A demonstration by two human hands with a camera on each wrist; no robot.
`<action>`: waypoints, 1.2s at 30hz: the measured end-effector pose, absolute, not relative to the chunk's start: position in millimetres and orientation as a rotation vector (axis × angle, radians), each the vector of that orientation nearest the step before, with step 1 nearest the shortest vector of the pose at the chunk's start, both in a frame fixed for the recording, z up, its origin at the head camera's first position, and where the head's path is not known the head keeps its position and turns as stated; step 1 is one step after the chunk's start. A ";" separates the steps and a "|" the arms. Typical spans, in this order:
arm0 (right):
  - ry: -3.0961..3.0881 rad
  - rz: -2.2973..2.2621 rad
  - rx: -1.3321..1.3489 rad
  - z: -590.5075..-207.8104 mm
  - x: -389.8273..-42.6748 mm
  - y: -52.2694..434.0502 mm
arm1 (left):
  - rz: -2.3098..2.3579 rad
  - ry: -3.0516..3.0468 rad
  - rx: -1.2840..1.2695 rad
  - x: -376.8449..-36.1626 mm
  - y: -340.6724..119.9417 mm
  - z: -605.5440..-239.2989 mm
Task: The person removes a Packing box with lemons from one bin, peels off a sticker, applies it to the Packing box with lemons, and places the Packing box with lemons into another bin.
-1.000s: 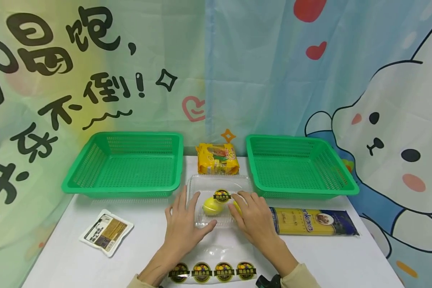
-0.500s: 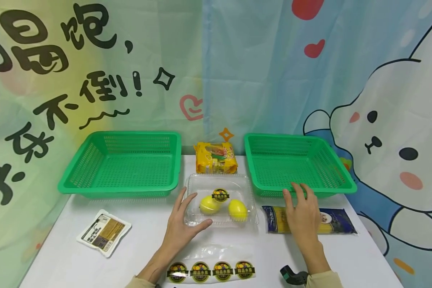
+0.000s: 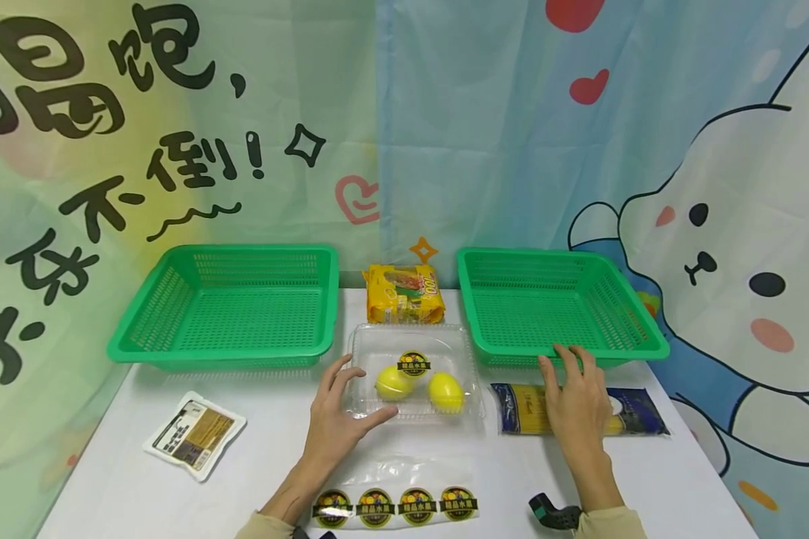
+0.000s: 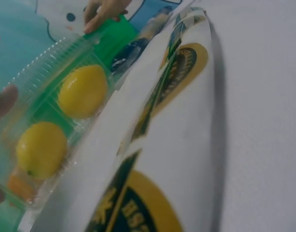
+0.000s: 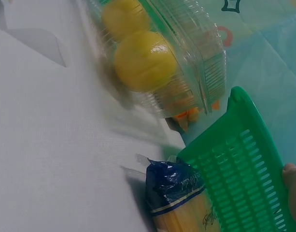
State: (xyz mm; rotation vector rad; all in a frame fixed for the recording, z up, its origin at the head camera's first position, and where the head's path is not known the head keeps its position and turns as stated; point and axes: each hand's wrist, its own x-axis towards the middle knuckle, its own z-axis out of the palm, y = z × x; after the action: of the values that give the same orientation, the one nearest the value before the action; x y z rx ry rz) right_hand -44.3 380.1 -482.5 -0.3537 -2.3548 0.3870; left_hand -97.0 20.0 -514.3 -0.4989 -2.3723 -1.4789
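Observation:
A clear plastic clamshell box (image 3: 371, 344) with a round black-and-gold label on its lid stands mid-table, two yellow lemons (image 3: 446, 392) inside. My left hand (image 3: 333, 415) is at its front left corner, thumb and fingers spread; whether they press on the plastic I cannot tell. My right hand (image 3: 578, 408) hovers over a pack of spaghetti (image 3: 522, 410), hiding its middle. Its loosely bent fingertips reach the front rim of the right green basket (image 3: 559, 358); contact is unclear. In the right wrist view a fingertip (image 5: 291, 175) shows by the basket's side.
Another green basket (image 3: 222, 358) stands at the back left. Between the baskets sits a yellow packet (image 3: 404, 294). A white-and-brown pouch (image 3: 195, 436) lies at left. A strip of round labels (image 3: 395, 479) lies along the front. Behind the table hangs a printed curtain (image 3: 418, 127).
My right hand has left the clamshell box and moved right, over the spaghetti to the right basket's front rim. My left hand has stayed by the box.

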 end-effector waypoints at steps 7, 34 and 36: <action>-2.335 0.365 -0.319 -483.2 -43.9 382.6 | -1.408 -2.261 -0.525 -97.3 18.1 -519.8; -2.308 0.355 -0.337 -485.1 -45.8 384.2 | -1.410 -2.060 -0.529 -102.3 16.4 -491.8; -2.307 0.352 -0.336 -485.1 -46.1 384.4 | -1.413 -2.054 -0.531 -103.5 17.0 -488.8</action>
State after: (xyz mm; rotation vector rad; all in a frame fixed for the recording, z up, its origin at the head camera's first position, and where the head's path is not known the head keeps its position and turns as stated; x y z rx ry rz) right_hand -46.1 384.4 -485.1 -0.3365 -2.3070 0.3519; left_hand -103.5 17.0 -488.8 -0.5312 -2.0540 -1.4125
